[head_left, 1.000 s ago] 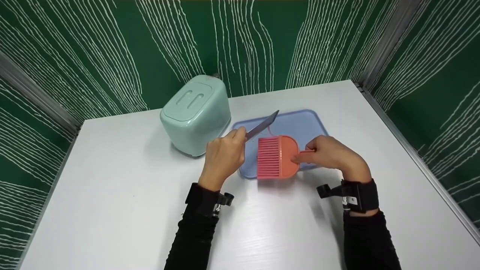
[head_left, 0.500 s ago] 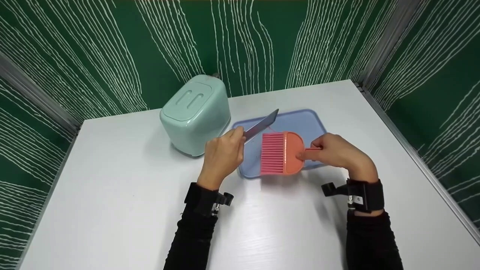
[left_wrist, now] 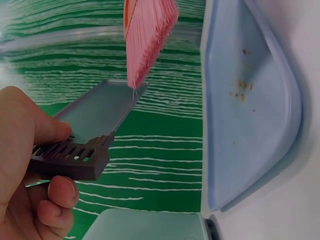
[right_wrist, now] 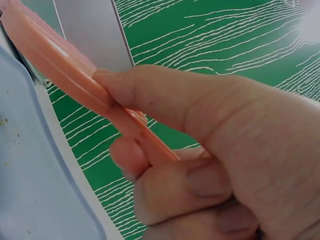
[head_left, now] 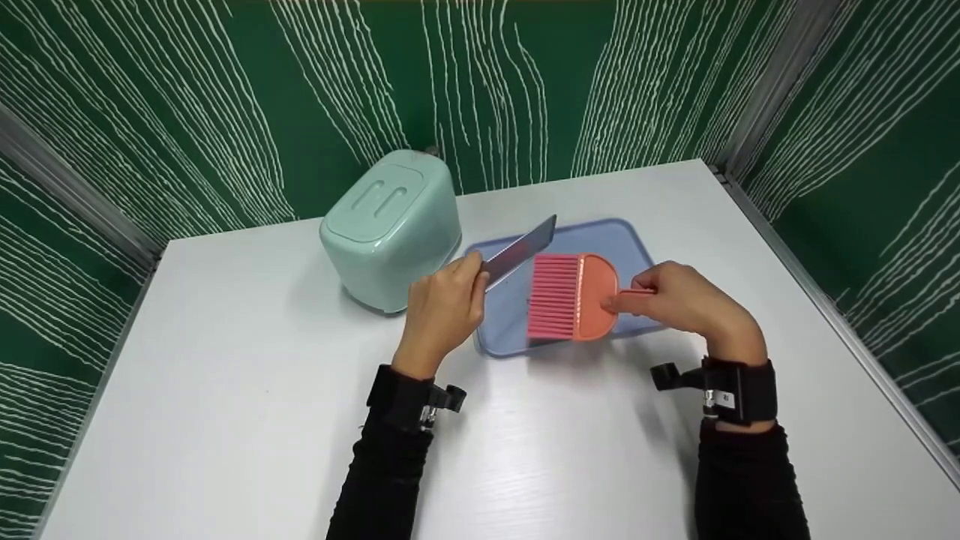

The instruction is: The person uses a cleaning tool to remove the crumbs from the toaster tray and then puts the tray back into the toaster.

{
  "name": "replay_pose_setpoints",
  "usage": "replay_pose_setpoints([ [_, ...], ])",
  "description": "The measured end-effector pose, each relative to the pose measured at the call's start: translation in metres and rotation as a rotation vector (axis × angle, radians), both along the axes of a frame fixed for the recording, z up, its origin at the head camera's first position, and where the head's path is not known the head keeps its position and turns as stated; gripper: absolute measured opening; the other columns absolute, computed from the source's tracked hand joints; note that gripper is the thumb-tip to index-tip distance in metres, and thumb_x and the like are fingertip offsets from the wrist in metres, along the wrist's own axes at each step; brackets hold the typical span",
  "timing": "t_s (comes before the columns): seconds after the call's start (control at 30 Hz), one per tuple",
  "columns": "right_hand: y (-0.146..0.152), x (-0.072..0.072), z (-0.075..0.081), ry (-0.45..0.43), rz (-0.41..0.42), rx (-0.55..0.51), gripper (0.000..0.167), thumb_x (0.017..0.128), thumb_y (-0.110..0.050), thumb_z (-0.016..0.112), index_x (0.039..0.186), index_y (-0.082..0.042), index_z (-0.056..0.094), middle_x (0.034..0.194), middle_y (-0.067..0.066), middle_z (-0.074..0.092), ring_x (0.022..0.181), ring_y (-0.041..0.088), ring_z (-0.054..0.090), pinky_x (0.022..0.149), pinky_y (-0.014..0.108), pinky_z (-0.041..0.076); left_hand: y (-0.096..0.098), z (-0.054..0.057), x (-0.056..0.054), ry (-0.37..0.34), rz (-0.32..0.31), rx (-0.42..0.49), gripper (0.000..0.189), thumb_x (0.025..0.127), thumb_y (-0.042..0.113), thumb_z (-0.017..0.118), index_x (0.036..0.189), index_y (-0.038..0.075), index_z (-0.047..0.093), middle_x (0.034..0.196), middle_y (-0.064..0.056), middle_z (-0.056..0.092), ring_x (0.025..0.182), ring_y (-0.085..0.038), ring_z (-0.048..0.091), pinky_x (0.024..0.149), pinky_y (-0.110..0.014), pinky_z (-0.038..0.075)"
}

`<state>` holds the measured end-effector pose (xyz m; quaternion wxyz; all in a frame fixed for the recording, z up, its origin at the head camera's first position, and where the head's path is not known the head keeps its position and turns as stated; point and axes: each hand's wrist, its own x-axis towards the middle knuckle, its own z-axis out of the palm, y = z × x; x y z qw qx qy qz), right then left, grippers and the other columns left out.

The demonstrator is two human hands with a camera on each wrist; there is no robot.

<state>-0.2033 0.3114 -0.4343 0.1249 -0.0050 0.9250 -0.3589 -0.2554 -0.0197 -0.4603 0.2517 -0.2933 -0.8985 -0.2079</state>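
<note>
My left hand (head_left: 444, 315) grips the dark slotted end of a flat grey crumb tray (head_left: 523, 249), which slants up over the blue tray (head_left: 596, 240). In the left wrist view the thumb lies on top of the crumb tray's slotted end (left_wrist: 70, 159), with curled fingers beneath. My right hand (head_left: 686, 300) pinches the handle of an orange hand brush (head_left: 598, 300), its thumb pressed on the brush's head. Pink bristles (left_wrist: 150, 40) point left, close to the crumb tray's far end. Small brown crumbs (left_wrist: 243, 85) lie scattered in the blue tray below.
A mint-green toaster (head_left: 394, 232) stands on the white table (head_left: 247, 390) left of the blue tray. Green walls with white wavy lines (head_left: 502, 97) enclose the table at the back and sides.
My right hand has moved the brush right and slightly away, off the near edge of the blue tray. The crumb tray has turned a little, showing more of its face.
</note>
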Motion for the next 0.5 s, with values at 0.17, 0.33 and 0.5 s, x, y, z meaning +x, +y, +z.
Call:
replay_pose_setpoints([
  [0.17, 0.004, 0.001, 0.002, -0.007, -0.03, -0.014, 0.06, 0.093, -0.058, 0.077, 0.067, -0.019, 0.04, 0.063, -0.008, 0.03, 0.063, 0.012, 0.032, 0.057, 0.029, 0.025, -0.002, -0.002, -0.002, -0.053, -0.016, 0.046, 0.018, 0.108, 0.019, 0.061, 0.095, 0.007, 0.058, 0.073, -0.007, 0.061, 0.06, -0.024, 0.059, 0.051, -0.041, 0.045],
  [0.33, 0.011, 0.001, 0.003, -0.01, -0.062, -0.019, 0.06, 0.093, -0.059, 0.076, 0.068, -0.02, 0.039, 0.065, -0.008, 0.029, 0.068, 0.012, 0.034, 0.061, 0.031, 0.028, -0.003, -0.003, -0.004, -0.085, -0.019, 0.063, 0.019, 0.108, 0.02, 0.061, 0.095, 0.006, 0.058, 0.074, -0.009, 0.062, 0.063, -0.025, 0.062, 0.053, -0.04, 0.046],
  [0.5, 0.017, 0.0, 0.002, 0.013, -0.096, -0.008, 0.052, 0.095, -0.06, 0.074, 0.073, -0.018, 0.053, 0.07, -0.007, 0.036, 0.075, 0.016, 0.04, 0.064, 0.033, 0.032, -0.003, -0.002, -0.004, -0.127, -0.027, 0.087, 0.02, 0.108, 0.02, 0.06, 0.095, 0.005, 0.059, 0.073, -0.01, 0.062, 0.064, -0.025, 0.062, 0.054, -0.037, 0.042],
])
